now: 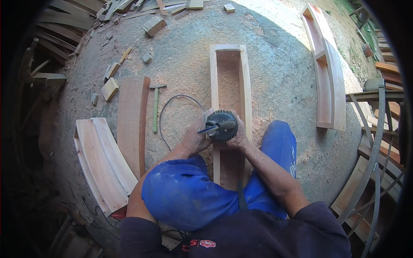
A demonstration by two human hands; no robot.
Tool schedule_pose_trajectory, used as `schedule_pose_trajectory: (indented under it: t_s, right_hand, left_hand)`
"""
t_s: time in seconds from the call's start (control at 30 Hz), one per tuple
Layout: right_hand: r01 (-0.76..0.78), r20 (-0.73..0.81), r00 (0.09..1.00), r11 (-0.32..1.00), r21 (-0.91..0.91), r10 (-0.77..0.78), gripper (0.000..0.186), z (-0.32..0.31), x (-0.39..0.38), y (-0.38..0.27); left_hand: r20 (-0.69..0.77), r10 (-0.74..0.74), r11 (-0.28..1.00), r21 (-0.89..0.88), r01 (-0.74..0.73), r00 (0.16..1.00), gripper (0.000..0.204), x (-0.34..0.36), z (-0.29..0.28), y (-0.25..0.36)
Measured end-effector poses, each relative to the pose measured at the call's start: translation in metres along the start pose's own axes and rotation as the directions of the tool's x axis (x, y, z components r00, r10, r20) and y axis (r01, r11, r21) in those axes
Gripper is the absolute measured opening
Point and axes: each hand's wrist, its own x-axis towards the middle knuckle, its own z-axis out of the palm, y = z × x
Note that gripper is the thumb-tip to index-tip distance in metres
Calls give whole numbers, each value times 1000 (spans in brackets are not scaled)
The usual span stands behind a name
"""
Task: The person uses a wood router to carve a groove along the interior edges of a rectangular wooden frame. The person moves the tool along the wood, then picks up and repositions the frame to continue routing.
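Observation:
Both my hands are closed round a corded router [224, 124], seen from above by its black, round, ridged top. My left hand [195, 136] grips its left side, and my right hand [241, 135] its right side. The router stands over a long wooden frame [214, 86] lying on the floor between my legs, close to a crosspiece. Its base and bit are hidden beneath its body and my hands. A black cord [161, 112] loops out to the left of the router.
A green-handled hammer [155, 109] lies left of the frame beside a curved brown board [131, 120]. A pale curved wooden piece [105, 161] rests further left. Another frame [331, 81] is at right, near metal bars [374, 172]. Offcuts [154, 26] and shavings litter the concrete.

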Motion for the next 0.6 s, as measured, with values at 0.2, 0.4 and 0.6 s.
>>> schedule_pose_trajectory:
  t_s: [0.2,0.4,0.6]
  right_hand:
    - [8,4,1000,999,45,-8,66,-1,-22,-10]
    - [34,46,998,999,3,-34,69,-2,-37,-9]
    - [110,124,987,993,-43,-104,82,-8,-37,-12]
  left_hand:
    - [23,-84,991,-102,86,996,80,-16,11,5]
    - [-65,-90,947,-314,65,994,80,-39,25,11]
    - [-70,-94,952,-297,69,993,79,-49,24,15]
